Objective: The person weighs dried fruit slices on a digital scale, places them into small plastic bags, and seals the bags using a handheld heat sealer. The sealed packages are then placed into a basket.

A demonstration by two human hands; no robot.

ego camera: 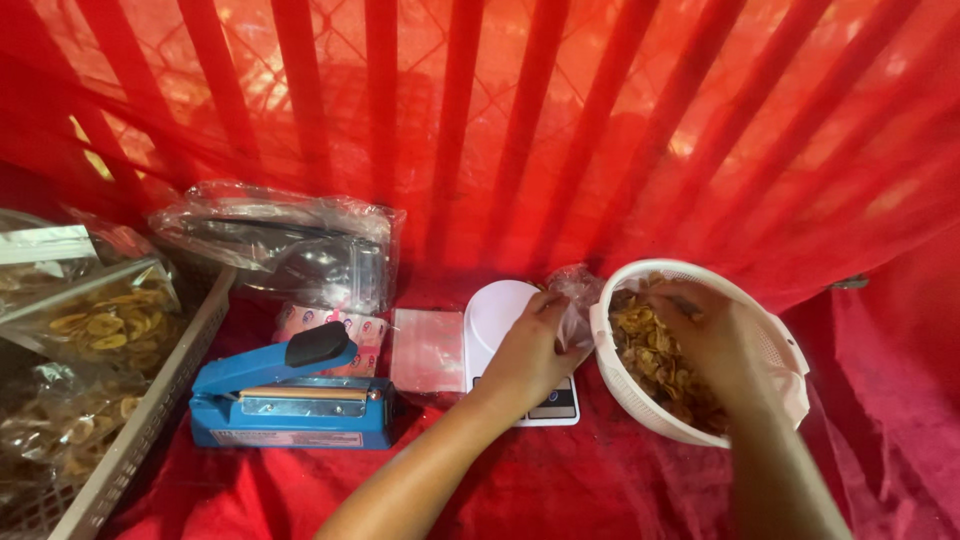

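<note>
My left hand pinches a small clear plastic bag and holds it over a white kitchen scale. My right hand reaches into a white perforated basket and its fingers rest among the yellow-brown chips that fill it. The basket stands just to the right of the scale, touching the bag. Whether the right hand has chips in its fingers cannot be made out.
A blue heat sealer with a black handle lies left of the scale. A stack of clear bags sits between them. A grey crate at far left holds sealed chip packets. Red cloth covers the table and the back.
</note>
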